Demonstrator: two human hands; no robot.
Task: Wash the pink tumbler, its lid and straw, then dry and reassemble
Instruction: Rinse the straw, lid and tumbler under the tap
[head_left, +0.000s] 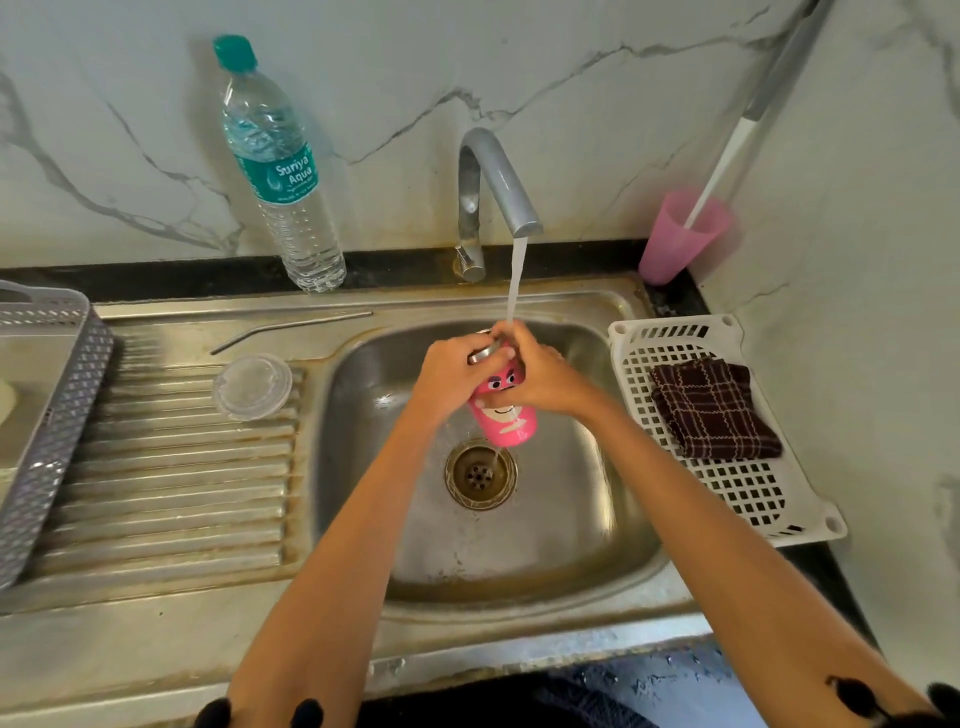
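Both hands hold the pink tumbler (503, 415) over the sink (597, 551), under the tap's (498, 182) running water: left hand (451, 375) curled round its steel rim, right hand (540, 373) wrapped round its upper body. On the draining surface (171, 483) to the left lie the clear lid (253, 385) and, apart from it, the metal straw (291, 328). A checked cloth (714, 408) lies in the white basket (737, 499).

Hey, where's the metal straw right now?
On the left of the head view, the straw lies flat at the back of the drainboard, between the clear lid and the water bottle.
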